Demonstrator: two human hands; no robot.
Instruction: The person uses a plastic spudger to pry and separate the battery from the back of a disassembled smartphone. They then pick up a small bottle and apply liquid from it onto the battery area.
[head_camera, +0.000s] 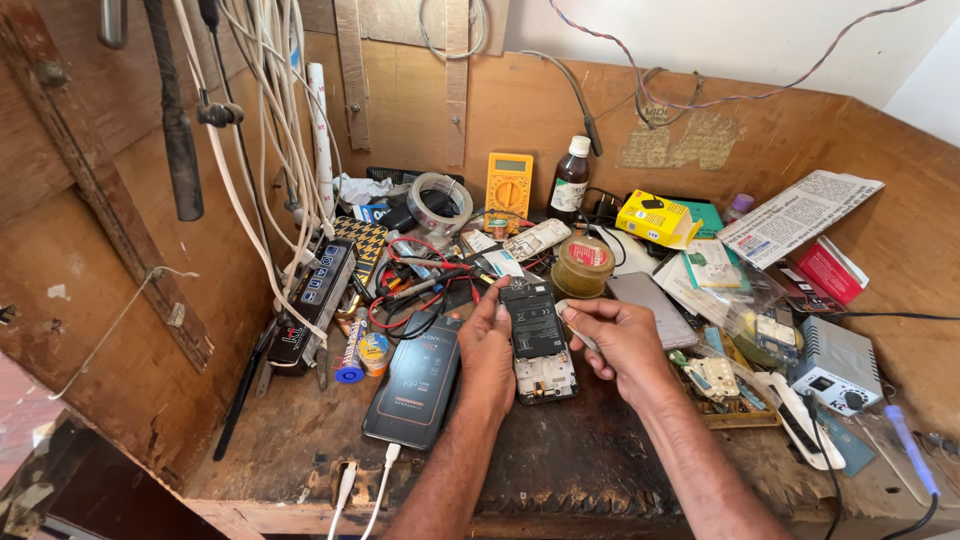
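- Opened phone (538, 340), its back cover off and the battery and lower circuit board bare, lay face down on the dark wooden workbench (560, 460), between the person's two hands.
- Left hand (487, 352) curled round the phone's left edge, fingers steadying it against the bench.
- Right hand (622, 338) pinched a thin metal tool (578, 335), its tip at the phone's right edge; what kind of tool it was could not be told.
- Judged light, flat and stiff, the phone looked fragile where the board and battery were exposed, so the plain side edges seemed the safest place to hold it.
- Its smooth frame probably slipped easily on the bench unless pinned.
- A black power bank (415, 380) lay just beside the left hand, with white cables running off the front edge.
- A loose grey back cover (652, 305) lay behind the right hand, near a round tin (582, 266).
- A yellow multimeter (508, 190), a roll of tape (440, 203) and a dark bottle (570, 180) stood against the back wall.
- Red wires, small tools and scattered parts crowded close behind the phone, leaving little room to slide it away.
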